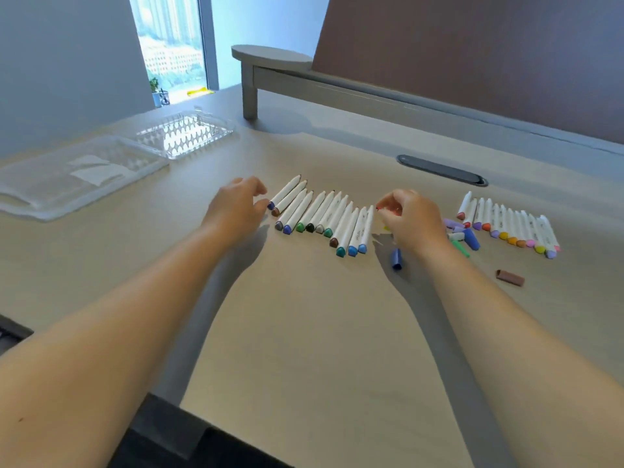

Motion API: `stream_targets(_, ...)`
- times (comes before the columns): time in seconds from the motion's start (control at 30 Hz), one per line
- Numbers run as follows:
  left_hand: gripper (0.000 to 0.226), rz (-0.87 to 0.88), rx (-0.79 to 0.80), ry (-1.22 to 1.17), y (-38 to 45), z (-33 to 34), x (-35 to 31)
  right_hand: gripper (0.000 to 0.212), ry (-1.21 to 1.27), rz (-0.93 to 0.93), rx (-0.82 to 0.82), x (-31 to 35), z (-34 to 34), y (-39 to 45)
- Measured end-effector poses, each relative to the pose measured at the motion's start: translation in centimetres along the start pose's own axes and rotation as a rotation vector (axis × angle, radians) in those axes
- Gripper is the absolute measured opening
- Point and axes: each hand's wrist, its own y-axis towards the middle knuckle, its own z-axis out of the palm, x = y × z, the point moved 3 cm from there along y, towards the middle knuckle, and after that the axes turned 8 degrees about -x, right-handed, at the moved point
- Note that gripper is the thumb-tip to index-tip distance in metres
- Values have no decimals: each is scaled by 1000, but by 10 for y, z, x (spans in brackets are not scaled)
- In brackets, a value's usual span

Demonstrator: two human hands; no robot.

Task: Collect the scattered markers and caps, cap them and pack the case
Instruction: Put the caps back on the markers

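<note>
A row of several uncapped white markers (320,214) lies side by side mid-table. A second row of white markers (510,224) lies at the right. Loose caps (462,234) are heaped between the rows, with a blue cap (397,259) and a brown cap (510,277) lying apart. My left hand (236,207) hovers at the left end of the first row, fingers loosely curled and holding nothing. At the right end of that row my right hand (410,216) pinches a small red cap (388,207). The clear plastic case (184,135) stands open at far left.
The case's clear lid (67,177) lies flat at the left edge of the table. A grey monitor shelf (270,59) with a leg stands at the back, and a dark cable slot (442,170) is set into the tabletop behind the markers.
</note>
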Motion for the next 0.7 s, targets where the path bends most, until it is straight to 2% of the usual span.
stream_targets(0.17, 24, -7, -2, 8, -29, 4, -14, 23, 22, 58, 34, -18, -6, -33)
stream_targets(0.27, 23, -7, -6, 6, -35, 8, -16, 24, -67, 101, 129, -26, 1, -41)
stream_targets(0.5, 24, -16, -20, 21, -24, 17, -11, 25, -195, 54, 149, -18, 6, -24)
stream_targets(0.6, 26, -27, -43, 3, -11, 18, -12, 29, -21, 59, 48, -16, 2, -16)
stream_targets(0.7, 28, -78, -57, -16, 7, 21, -10, 35, 389, 221, 25, -17, 4, -2)
